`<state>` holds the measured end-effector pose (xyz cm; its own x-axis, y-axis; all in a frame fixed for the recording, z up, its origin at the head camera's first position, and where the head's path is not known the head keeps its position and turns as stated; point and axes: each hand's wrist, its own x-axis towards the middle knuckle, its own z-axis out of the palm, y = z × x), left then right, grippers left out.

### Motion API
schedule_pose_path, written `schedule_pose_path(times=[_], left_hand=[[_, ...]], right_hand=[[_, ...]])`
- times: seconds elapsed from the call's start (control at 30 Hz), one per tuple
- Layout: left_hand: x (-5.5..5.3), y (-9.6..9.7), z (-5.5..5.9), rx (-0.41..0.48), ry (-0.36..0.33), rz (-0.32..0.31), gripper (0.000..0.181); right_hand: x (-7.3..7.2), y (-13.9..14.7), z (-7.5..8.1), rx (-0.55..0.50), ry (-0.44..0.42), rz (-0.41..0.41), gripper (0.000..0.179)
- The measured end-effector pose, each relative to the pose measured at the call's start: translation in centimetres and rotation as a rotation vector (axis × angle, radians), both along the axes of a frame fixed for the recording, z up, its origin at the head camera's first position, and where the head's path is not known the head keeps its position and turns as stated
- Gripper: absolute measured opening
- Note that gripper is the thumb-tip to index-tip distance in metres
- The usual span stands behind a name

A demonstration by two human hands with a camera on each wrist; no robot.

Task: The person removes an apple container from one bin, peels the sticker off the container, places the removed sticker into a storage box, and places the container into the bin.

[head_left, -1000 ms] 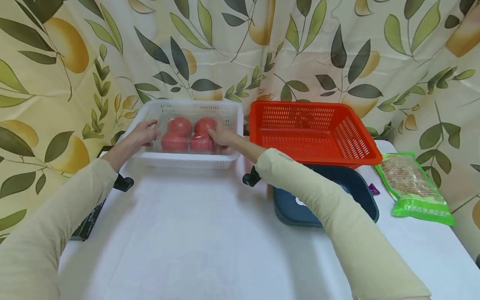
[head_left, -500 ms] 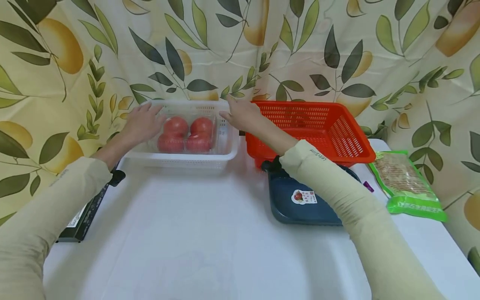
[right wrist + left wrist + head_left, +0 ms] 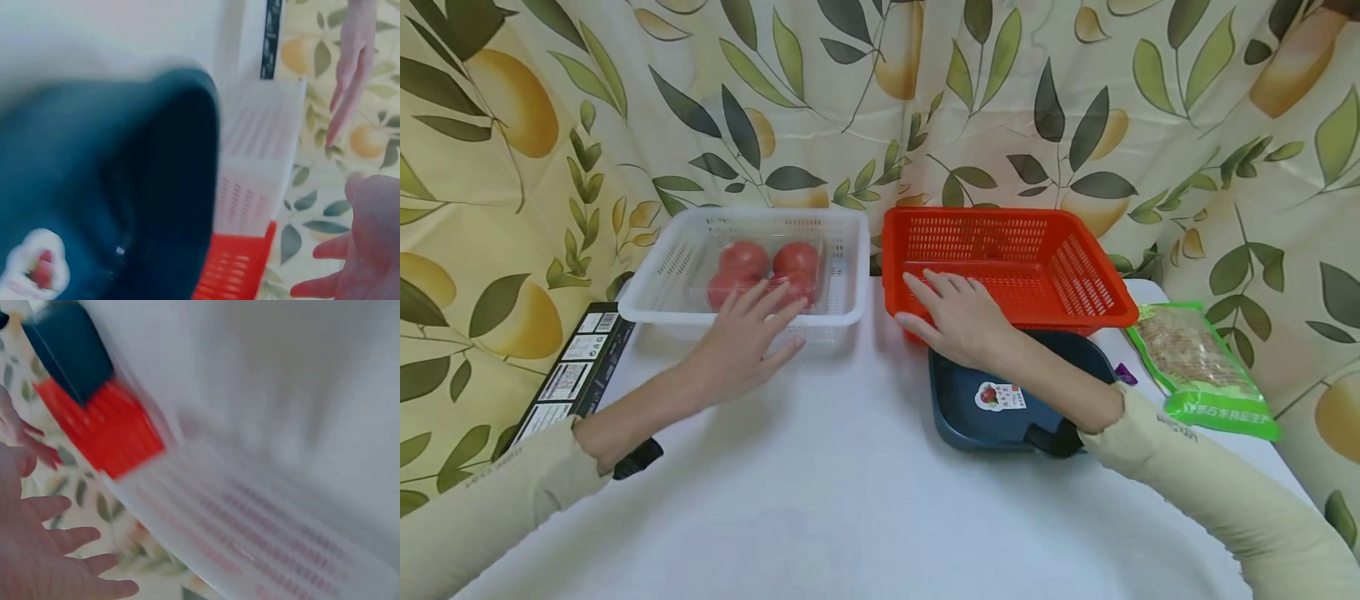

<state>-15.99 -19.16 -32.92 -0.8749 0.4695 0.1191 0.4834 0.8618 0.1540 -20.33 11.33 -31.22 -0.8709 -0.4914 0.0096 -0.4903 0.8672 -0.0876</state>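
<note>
In the head view a clear plastic box of red, tomato-like fruit (image 3: 742,260) lies inside the white basket (image 3: 662,287). My left hand (image 3: 733,350), fingers spread and holding nothing, hovers over that basket's front rim and hides part of the fruit. The right hand (image 3: 962,321) hangs above the front left of the red basket (image 3: 1000,243), its fingers straight and nothing in them. Below my right wrist stands the dark blue tray (image 3: 970,429), with a fruit sticker on its inside. Both wrist views show the hands with fingers extended.
A black box (image 3: 580,362) with white labels lies left of the white basket. To the right are a green-edged food bag (image 3: 1206,362) and a small purple packet (image 3: 1125,374). A leaf-patterned curtain (image 3: 850,108) hangs behind the white table (image 3: 820,500).
Both hands have let go of the clear box of fruit, which stays in the white basket. They lifted away and drew back toward me, the right one moving rightward to the red basket.
</note>
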Motion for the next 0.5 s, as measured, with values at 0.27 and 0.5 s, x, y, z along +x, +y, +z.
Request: schedule_pose_path(times=[0.27, 0.5], left_hand=[[5.0, 2.5, -0.8, -0.043, -0.043, -0.102, 0.063], [5.6, 3.0, -0.4, -0.038, -0.108, -0.078, 0.063]], right_hand=[[4.1, 2.0, -1.9, 0.007, 0.027, 0.032, 0.08], [4.7, 2.2, -2.3, 0.003, 0.005, 0.034, 0.084]])
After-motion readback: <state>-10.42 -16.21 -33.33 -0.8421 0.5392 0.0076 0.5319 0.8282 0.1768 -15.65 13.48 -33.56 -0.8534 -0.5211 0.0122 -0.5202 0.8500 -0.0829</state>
